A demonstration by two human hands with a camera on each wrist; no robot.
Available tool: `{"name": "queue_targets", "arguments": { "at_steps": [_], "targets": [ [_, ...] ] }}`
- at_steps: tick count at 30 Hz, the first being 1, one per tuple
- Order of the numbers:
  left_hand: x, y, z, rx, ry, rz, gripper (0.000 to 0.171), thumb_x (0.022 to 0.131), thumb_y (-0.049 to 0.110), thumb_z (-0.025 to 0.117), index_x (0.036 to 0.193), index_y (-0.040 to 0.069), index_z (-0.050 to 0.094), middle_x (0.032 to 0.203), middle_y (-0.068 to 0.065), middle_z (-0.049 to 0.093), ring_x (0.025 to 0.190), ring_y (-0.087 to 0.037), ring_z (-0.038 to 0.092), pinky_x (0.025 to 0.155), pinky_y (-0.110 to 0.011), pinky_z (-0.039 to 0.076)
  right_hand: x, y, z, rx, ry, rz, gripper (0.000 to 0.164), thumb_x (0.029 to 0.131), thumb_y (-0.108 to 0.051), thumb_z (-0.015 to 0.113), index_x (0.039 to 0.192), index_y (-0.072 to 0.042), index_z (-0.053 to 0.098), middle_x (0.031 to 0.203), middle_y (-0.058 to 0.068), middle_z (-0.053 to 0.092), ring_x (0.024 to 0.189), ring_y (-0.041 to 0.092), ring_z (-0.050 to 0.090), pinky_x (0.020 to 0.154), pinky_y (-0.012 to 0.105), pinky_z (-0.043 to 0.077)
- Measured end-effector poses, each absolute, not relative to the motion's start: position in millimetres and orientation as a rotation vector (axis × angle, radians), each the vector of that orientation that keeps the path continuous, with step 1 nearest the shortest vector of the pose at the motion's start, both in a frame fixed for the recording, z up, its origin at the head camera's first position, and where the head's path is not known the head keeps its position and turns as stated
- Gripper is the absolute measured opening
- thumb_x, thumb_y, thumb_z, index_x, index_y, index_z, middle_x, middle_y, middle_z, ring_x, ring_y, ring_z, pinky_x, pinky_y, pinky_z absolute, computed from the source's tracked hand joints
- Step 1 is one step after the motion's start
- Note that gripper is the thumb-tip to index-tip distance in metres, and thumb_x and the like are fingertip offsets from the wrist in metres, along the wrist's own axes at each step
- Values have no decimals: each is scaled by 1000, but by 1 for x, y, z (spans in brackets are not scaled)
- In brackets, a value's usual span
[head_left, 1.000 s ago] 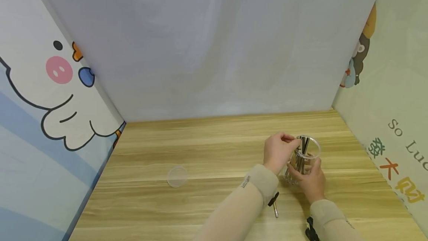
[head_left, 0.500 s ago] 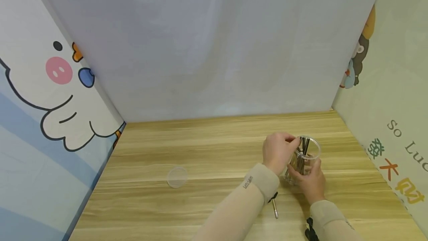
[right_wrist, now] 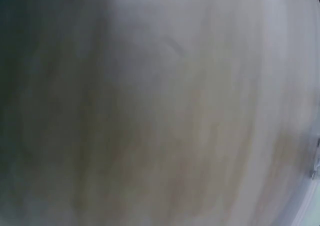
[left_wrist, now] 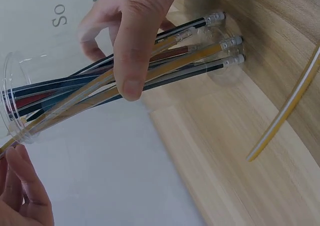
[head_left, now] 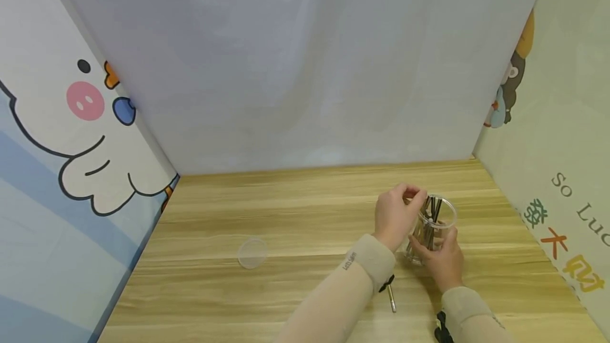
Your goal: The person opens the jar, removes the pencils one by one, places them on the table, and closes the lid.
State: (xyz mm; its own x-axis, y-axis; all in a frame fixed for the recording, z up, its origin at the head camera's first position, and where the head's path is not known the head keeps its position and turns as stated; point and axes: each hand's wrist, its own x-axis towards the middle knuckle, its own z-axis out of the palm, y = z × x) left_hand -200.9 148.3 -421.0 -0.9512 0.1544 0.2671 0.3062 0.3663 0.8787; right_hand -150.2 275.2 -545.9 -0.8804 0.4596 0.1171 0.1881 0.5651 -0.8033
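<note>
Several pencils, black, yellow and other colours, stand in a clear plastic jar with their eraser ends down. My right hand grips the jar low on its side; in the left wrist view its thumb lies across the pencils seen through the wall. At the jar's rim, my left hand pinches the end of a yellow pencil that sticks out past the opening. Another yellow pencil lies on the table below my left wrist, partly hidden by it in the head view.
On the left of the wooden table lies a round clear lid. A pale wall closes off the back, with cartoon-printed panels at both sides. The right wrist view shows mostly a blurred surface.
My left hand has risen slightly at the jar's rim, its fingertips now a little higher. The right hand and the jar stay in place.
</note>
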Motion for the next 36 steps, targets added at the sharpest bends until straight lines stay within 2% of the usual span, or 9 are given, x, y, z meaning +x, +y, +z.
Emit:
{"name": "queue_targets", "arguments": {
  "at_steps": [8,15,22,25,30,36],
  "targets": [
    [-205,146,-419,-433,-2379,-1758,19,96,29,67,101,14,76,90,3,76,69,6,58,62,-10,47,-150,274,-549,-518,-2463,1217,74,82,-41,77,127,1,35,114,36,62,102,50,62,84,60,49],
    [-206,140,-417,-474,-2351,-1717,22,96,34,65,102,16,76,90,3,76,68,8,55,60,-9,45,-150,272,-550,-511,-2449,1203,71,82,-41,78,123,0,37,109,34,63,98,48,62,81,58,49],
    [-208,134,-417,-568,-2383,-1437,27,99,40,59,104,18,74,82,4,76,52,8,44,55,-6,35,-151,273,-551,-509,-2448,1198,69,81,-42,79,119,-2,38,105,31,65,92,43,65,72,46,50],
    [-210,133,-417,-579,-2356,-1383,27,99,39,58,103,17,74,80,4,76,50,8,42,53,-5,34,-151,273,-551,-506,-2448,1189,69,81,-42,79,119,-1,38,104,30,65,90,43,65,70,44,49],
    [-214,130,-414,-562,-2278,-1333,25,99,36,60,101,15,74,78,3,75,51,6,47,52,-4,34,-151,273,-549,-523,-2457,1185,71,81,-43,79,120,-1,38,106,28,62,90,42,62,70,45,48],
    [-218,124,-407,-539,-2205,-1389,25,99,33,61,101,13,75,79,1,76,59,0,62,52,-4,36,-151,272,-547,-526,-2462,1222,73,82,-42,78,124,1,36,116,32,59,100,47,59,83,58,48]
  ]
}}
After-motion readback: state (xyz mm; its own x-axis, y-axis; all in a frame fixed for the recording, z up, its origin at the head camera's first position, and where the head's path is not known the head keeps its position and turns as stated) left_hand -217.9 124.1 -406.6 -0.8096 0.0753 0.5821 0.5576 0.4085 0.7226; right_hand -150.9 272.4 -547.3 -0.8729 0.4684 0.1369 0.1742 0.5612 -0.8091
